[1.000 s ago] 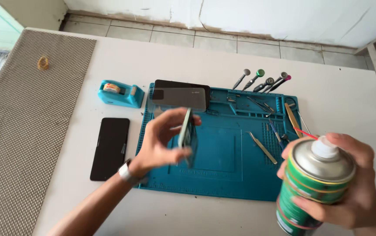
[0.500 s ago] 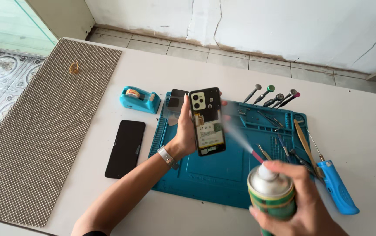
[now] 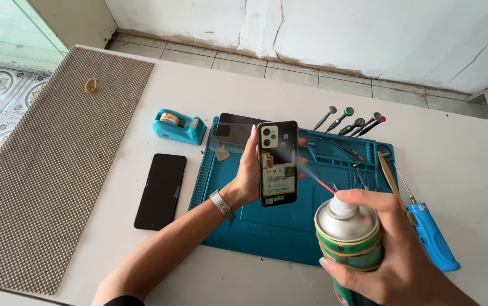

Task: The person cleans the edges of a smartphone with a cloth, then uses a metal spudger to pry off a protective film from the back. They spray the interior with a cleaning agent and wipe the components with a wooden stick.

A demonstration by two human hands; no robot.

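My left hand (image 3: 248, 173) holds an opened smartphone (image 3: 278, 162) upright over the blue work mat (image 3: 266, 226), its back side with camera block and inner parts facing me. My right hand (image 3: 394, 255) grips a green spray can (image 3: 350, 241) with a silver top; a finger presses the nozzle and a thin red straw (image 3: 324, 187) points at the phone's right edge. A faint mist shows between straw and phone.
A black phone panel (image 3: 160, 190) lies left of the mat, a teal tape dispenser (image 3: 179, 127) behind it. Several screwdrivers (image 3: 349, 122) and tweezers rest at the mat's back right, a blue-handled tool (image 3: 431, 235) at the right. A brown grip mat (image 3: 51, 158) covers the table's left.
My left hand turned the phone from edge-on to facing me and raised it. The spray can dropped lower in view, and its straw now aims at the phone with spray coming out.
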